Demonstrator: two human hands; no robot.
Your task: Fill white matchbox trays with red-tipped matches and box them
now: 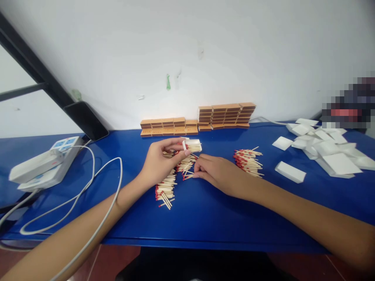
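My left hand (pixel 162 158) grips a small white matchbox tray (pixel 199 146) between thumb and fingers, with red-headed matches lying inside it. Just below and to the right, my right hand (pixel 209 169) pinches a few matches (pixel 188 176) by their plain ends. Beneath my left hand spreads a long pile of loose matches (pixel 166 183), partly hidden by the hand. A second pile of matches (pixel 248 162) lies right of my right hand, its red heads mostly to the left.
Stacked orange-brown matchboxes (pixel 166 127) line the wall. White empty trays (pixel 331 146) heap at the right, with one tray (pixel 290 172) apart. At left are a power strip (pixel 67 156), a white adapter (pixel 36 166), a looping cable (pixel 121 175) and a black phone-like slab (pixel 87 120).
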